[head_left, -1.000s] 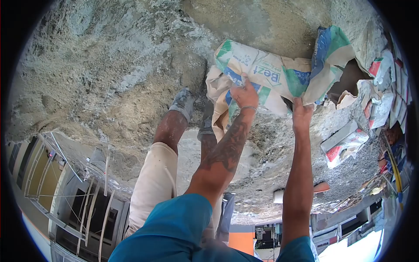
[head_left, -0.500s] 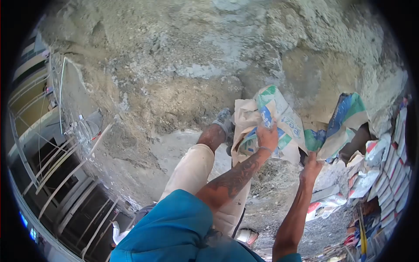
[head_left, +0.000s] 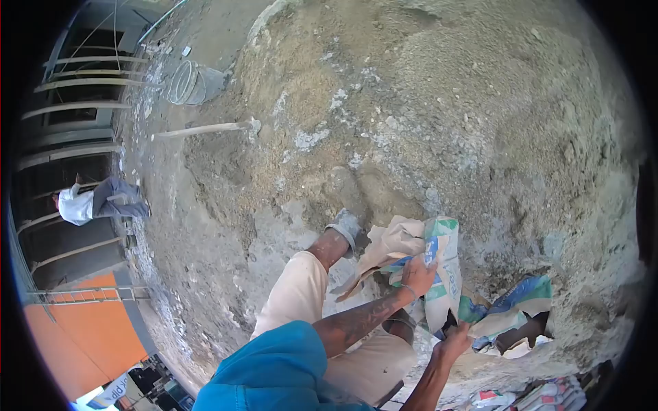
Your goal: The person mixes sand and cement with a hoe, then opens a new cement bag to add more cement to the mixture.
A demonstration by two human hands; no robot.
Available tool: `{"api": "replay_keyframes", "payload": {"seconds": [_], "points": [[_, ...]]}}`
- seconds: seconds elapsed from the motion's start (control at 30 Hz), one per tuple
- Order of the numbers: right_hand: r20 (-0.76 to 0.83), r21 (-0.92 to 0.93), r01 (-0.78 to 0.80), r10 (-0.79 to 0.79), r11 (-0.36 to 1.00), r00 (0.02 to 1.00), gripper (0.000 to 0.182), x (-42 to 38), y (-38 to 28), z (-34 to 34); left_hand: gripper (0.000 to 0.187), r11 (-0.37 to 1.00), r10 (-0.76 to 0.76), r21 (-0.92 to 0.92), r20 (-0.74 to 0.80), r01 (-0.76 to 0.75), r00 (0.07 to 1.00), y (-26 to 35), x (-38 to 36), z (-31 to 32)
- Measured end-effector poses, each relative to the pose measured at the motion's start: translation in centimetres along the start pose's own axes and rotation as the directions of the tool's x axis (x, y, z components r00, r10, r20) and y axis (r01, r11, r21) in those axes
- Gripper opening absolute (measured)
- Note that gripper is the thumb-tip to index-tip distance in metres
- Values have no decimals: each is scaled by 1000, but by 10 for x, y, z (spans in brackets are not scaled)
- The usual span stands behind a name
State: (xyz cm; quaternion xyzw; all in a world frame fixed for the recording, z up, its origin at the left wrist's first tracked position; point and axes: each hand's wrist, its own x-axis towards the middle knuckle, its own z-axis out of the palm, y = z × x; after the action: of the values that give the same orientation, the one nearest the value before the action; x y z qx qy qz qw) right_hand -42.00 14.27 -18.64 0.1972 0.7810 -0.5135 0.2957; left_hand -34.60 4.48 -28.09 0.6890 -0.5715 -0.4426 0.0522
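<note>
A torn paper sack (head_left: 442,274), brown with green, white and blue print, hangs between my two hands. My left hand (head_left: 417,275) has its fingers closed on the upper part of the sack, near the blue lettering. Lower and to the right, my right hand (head_left: 454,342) grips the edge of a second torn piece (head_left: 514,308), which has a ragged dark opening. I cannot tell whether both pieces are joined. Crumpled brown paper (head_left: 391,246) sticks out left of my left hand, close to my lower leg.
Sandy, grey-streaked material (head_left: 425,123) spreads ahead of my feet. A long-handled tool (head_left: 205,129) and a bucket (head_left: 195,83) are at upper left. Another person (head_left: 92,200) is at far left, near wooden poles. More sacks (head_left: 541,397) lie at bottom right.
The view has turned, bringing the bucket, tool and orange surface into sight. Both hands and the torn sack now appear lower in view, still held.
</note>
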Motion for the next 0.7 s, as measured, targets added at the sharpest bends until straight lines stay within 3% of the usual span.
{"api": "replay_keyframes", "payload": {"seconds": [0.1,0.13,0.17,0.27,0.3,0.37,0.4,0.43,0.47,0.5,0.53,0.57,0.6,0.63,0.67,0.7], "points": [[79,-15,-52,53,999,995,23,-25,-23,89,38,1000,-7,-13,44,7,999,8,76,-72],[111,-45,-32,37,998,993,22,-28,-27,118,40,991,-61,-115,39,65,997,22,101,-109],[98,-121,-70,82,990,992,21,-31,-56,163,41,994,-97,-55,57,100,994,43,145,-141],[248,-162,15,26,987,968,23,-70,-89,275,46,995,-72,-69,-38,69,997,48,232,-215],[265,-67,-26,42,997,963,24,-71,-94,311,48,994,-63,-100,-97,53,993,51,266,-238],[524,-5,-100,88,995,847,22,-39,-95,372,51,984,-91,-165,-171,63,981,48,330,-293],[461,-57,-158,166,986,872,22,-41,-104,416,52,979,-91,-193,-167,58,982,39,365,-315],[534,-64,-203,205,977,820,23,-25,-97,456,52,975,-103,-216,-190,60,976,28,382,-332],[633,-132,-224,256,966,731,24,-3,-86,496,51,988,-46,-151,-325,-4,945,16,397,-346],[614,-175,-265,316,948,723,25,1,-81,536,51,996,7,-77,-438,-45,899,4,402,-354],[567,-202,-243,316,949,760,28,12,-68,578,48,988,15,-124,-536,-96,844,-13,396,-364],[546,-407,-9,252,913,799,29,49,-50,618,46,976,19,-158,-625,-151,781,-35,382,-376],[536,-590,214,180,779,825,29,79,-35,646,41,930,-140,-361,-512,-65,848,-60,361,-385],[476,-463,-27,275,886,836,30,73,-31,668,40,858,-312,-510,-414,65,855,-90,334,-387],[433,-284,-264,369,922,822,30,63,-37,688,38,858,-370,-498,-431,126,823,-132,305,-378],[414,-295,-262,370,919,831,30,39,-46,693,34,818,-538,-444,-366,365,760,-165,266,-371]]}}
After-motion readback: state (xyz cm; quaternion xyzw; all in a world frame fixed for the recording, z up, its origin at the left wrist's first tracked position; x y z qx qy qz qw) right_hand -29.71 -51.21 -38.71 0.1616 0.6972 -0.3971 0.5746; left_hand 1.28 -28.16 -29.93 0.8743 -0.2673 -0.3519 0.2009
